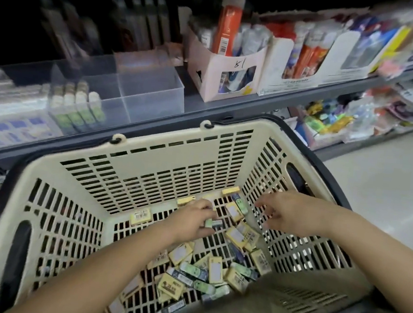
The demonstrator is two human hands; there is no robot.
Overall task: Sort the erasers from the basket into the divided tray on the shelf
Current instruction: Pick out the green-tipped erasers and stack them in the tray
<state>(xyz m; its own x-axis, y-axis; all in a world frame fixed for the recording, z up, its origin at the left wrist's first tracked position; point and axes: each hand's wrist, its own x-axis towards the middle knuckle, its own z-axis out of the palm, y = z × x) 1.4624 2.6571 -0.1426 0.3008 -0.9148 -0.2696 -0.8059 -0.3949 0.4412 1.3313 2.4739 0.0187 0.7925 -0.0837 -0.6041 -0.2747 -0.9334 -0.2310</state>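
A cream slotted basket (165, 152) fills the lower view. Several erasers (215, 269) in yellow and green-black sleeves lie loose on its floor. My left hand (192, 220) is down inside the basket, fingers closed on a green and black eraser (213, 223). My right hand (292, 213) hovers beside it over the far right corner, fingers spread, holding nothing. The clear divided tray (146, 93) stands on the shelf above the basket. Its left compartment holds green-sleeved erasers (79, 110) standing in a row; the right compartments look bare.
A pink cardboard box (223, 68) of tubes stands to the right of the tray, with white display boxes (296, 64) further right. Dark bottles (143, 16) stand behind the tray. The grey shelf edge (229, 113) runs just above the basket rim. Floor (386, 177) shows at right.
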